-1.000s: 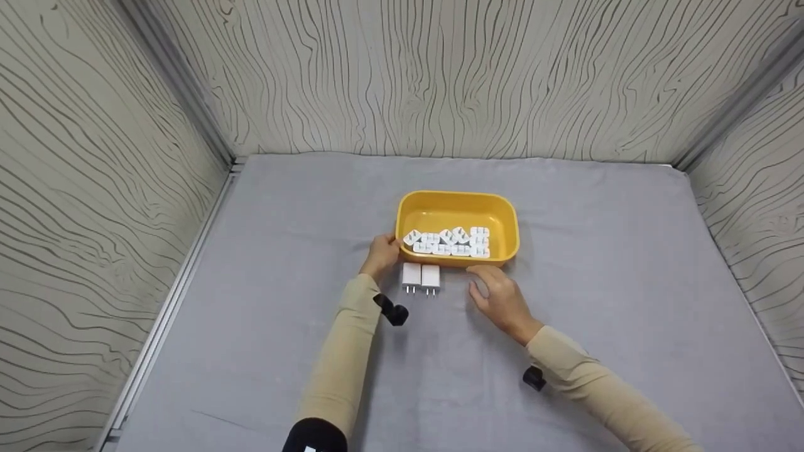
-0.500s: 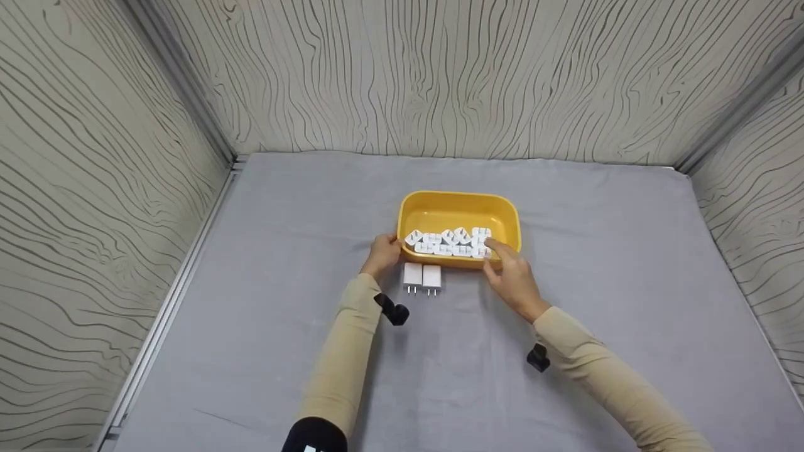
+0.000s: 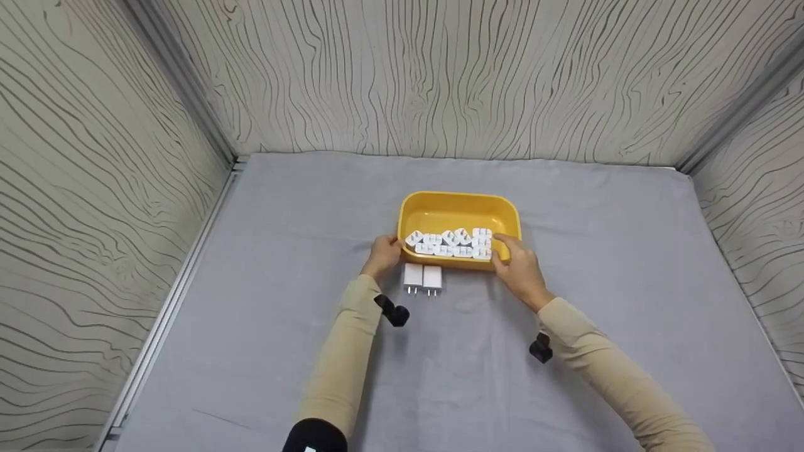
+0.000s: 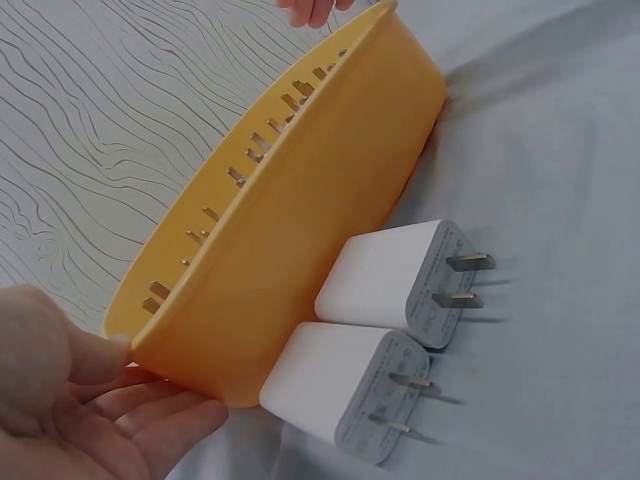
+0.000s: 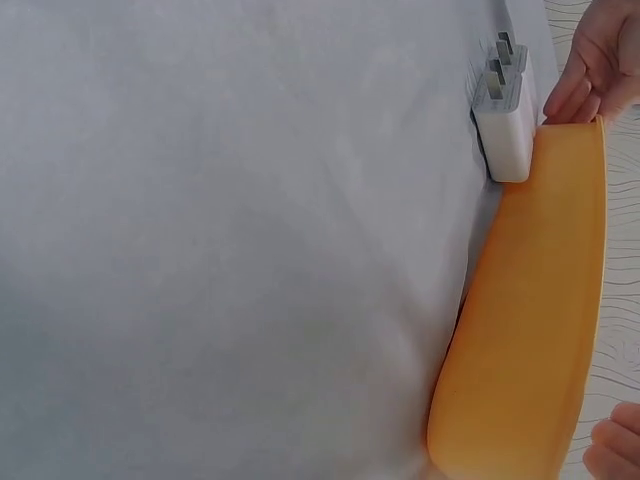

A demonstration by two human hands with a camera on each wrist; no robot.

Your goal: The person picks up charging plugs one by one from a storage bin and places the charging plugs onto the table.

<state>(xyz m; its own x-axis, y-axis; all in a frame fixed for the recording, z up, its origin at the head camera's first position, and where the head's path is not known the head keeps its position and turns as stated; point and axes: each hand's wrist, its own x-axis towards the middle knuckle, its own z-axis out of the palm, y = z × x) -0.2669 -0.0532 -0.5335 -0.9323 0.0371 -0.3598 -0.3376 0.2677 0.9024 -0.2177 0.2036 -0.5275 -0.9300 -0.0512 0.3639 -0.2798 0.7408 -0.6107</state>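
My left hand (image 3: 382,256) grips the left end of a yellow plastic bin (image 3: 456,201); in the left wrist view its thumb lies at the rim and the fingers bend under the wall. Several white plug chargers (image 3: 443,250) stand in the bin's near half, prongs up. My right hand (image 3: 521,270) reaches over the near right rim, thumb and forefinger apart beside the rightmost chargers. Whether its fingertips touch them is unclear. Two more chargers, a left one (image 4: 345,385) and a right one (image 4: 400,280), lie side by side on the cloth against the bin's near wall, prongs toward me.
A grey cloth (image 3: 301,207) covers the table, slightly creased. Wood-patterned panels (image 3: 408,75) stand at the back and both sides, with metal rails (image 3: 182,94) at the corners. Black cameras are strapped at both wrists, the left one (image 3: 392,311) close to the loose chargers.
My right hand has gone from the cloth before the bin up over its rim, then slightly right, uncovering the rightmost chargers. The left hand and the two loose chargers stay nearly still.
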